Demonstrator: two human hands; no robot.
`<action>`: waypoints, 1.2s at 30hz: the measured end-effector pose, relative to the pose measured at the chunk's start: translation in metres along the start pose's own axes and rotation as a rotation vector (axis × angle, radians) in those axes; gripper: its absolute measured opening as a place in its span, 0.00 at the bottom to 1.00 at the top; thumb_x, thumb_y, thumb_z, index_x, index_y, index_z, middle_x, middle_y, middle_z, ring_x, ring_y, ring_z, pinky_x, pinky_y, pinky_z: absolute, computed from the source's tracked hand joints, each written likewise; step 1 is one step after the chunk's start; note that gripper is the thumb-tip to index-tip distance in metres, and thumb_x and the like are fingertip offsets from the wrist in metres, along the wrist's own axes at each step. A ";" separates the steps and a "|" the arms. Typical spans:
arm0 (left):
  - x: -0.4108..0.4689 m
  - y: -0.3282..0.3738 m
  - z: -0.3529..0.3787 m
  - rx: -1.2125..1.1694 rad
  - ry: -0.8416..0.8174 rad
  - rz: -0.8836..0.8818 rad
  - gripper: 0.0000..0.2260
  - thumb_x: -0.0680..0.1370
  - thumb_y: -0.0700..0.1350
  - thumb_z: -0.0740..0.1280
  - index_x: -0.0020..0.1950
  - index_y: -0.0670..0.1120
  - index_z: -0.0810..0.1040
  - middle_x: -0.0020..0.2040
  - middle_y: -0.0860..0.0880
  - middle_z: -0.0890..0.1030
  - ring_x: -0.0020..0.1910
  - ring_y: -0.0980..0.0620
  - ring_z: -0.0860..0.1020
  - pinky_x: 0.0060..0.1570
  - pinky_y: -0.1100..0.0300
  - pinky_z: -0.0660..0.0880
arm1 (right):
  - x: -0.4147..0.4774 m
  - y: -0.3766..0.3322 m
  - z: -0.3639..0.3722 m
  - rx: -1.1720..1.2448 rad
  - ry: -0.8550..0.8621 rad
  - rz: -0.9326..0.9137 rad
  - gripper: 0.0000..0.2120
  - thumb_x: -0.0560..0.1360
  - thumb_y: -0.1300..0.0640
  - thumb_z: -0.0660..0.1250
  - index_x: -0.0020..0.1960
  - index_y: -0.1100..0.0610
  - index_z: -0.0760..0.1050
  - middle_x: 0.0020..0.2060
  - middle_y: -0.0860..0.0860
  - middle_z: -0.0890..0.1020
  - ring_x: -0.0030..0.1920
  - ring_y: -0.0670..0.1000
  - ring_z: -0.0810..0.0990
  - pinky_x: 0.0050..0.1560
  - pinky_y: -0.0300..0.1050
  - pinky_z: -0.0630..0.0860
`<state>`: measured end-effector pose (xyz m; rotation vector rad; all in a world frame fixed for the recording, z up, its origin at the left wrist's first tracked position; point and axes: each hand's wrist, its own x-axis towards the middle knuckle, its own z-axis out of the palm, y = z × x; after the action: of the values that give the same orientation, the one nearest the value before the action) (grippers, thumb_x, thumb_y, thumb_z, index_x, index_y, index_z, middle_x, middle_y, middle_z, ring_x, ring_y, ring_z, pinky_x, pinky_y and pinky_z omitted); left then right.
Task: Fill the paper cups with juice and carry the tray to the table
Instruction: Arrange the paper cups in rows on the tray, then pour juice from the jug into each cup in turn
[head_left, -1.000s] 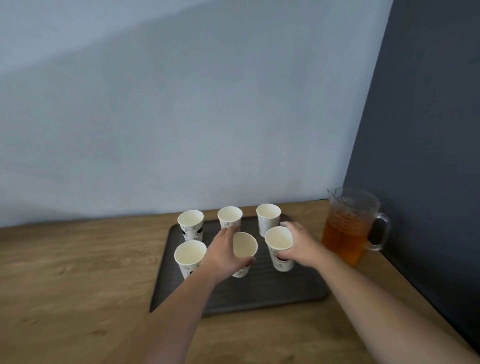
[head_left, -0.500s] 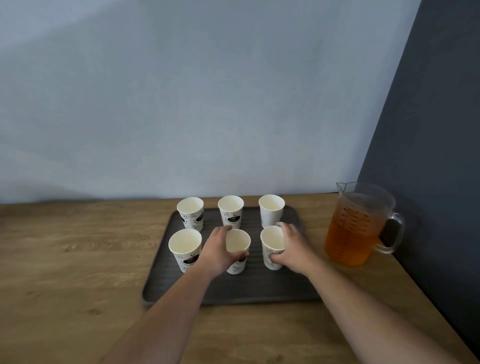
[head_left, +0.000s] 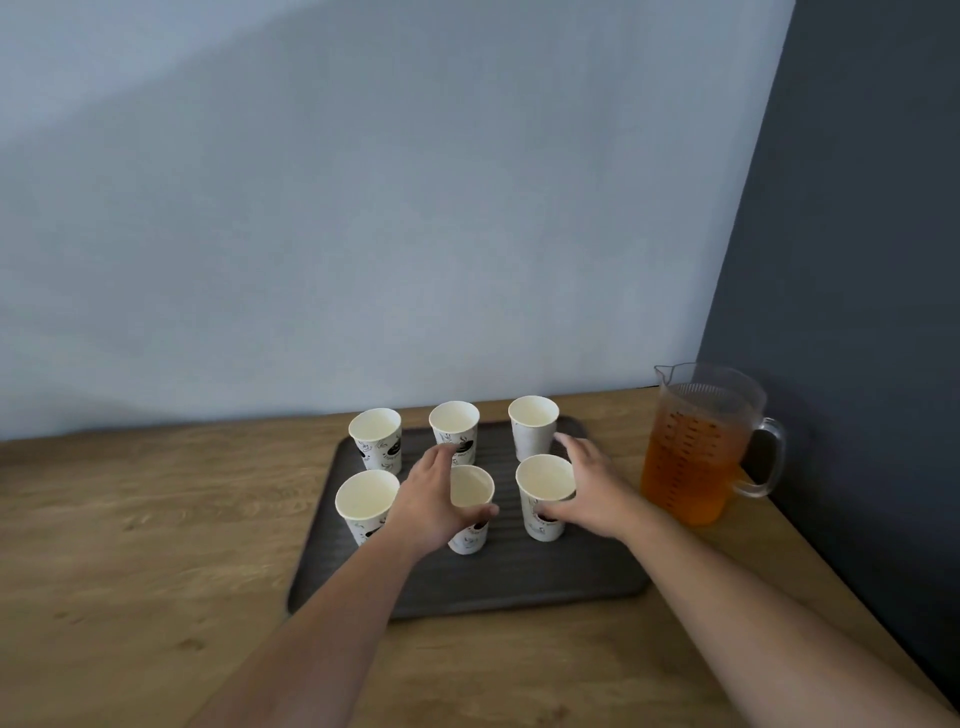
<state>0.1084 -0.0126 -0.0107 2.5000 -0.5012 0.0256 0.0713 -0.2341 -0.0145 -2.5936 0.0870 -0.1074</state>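
Observation:
Several white printed paper cups stand upright and empty in two rows on a dark ribbed tray (head_left: 519, 582). My left hand (head_left: 434, 501) wraps around the front middle cup (head_left: 471, 491). My right hand (head_left: 589, 491) grips the front right cup (head_left: 545, 480). The front left cup (head_left: 366, 501) and the back row cups (head_left: 375, 434), (head_left: 454, 423), (head_left: 533, 418) stand free. A clear plastic pitcher (head_left: 696, 447) of orange-brown juice stands to the right of the tray, its handle pointing right.
The tray rests on a wooden counter (head_left: 130, 561) that meets a pale blue-grey wall (head_left: 363, 208) behind. A dark grey wall (head_left: 852, 312) closes the right side, just behind the pitcher. The counter's right edge runs diagonally at lower right.
Both hands stay on the same two front cups. The front middle cup now stands straighter than a second ago. The view has shifted slightly.

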 end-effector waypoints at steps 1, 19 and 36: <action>0.001 0.003 -0.002 0.010 0.001 0.017 0.43 0.67 0.61 0.73 0.74 0.47 0.59 0.73 0.50 0.63 0.71 0.49 0.64 0.69 0.52 0.64 | -0.002 -0.001 -0.004 0.021 0.010 -0.002 0.47 0.67 0.42 0.74 0.77 0.53 0.53 0.75 0.51 0.59 0.74 0.53 0.58 0.72 0.49 0.59; 0.039 0.112 0.032 0.004 -0.098 0.326 0.39 0.70 0.58 0.72 0.75 0.47 0.58 0.74 0.49 0.62 0.73 0.49 0.62 0.71 0.55 0.61 | -0.064 0.066 -0.117 0.000 0.591 0.215 0.20 0.77 0.46 0.63 0.67 0.50 0.68 0.65 0.50 0.72 0.64 0.52 0.72 0.58 0.51 0.76; 0.091 0.193 0.123 -0.515 -0.221 0.052 0.33 0.68 0.52 0.76 0.68 0.48 0.67 0.67 0.49 0.73 0.68 0.49 0.70 0.62 0.55 0.71 | -0.024 0.134 -0.101 0.870 0.686 0.446 0.17 0.81 0.54 0.58 0.34 0.57 0.70 0.27 0.49 0.70 0.29 0.47 0.69 0.32 0.39 0.66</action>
<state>0.1127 -0.2587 0.0038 1.9926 -0.5787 -0.3231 0.0321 -0.3987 0.0008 -1.5340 0.6891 -0.6927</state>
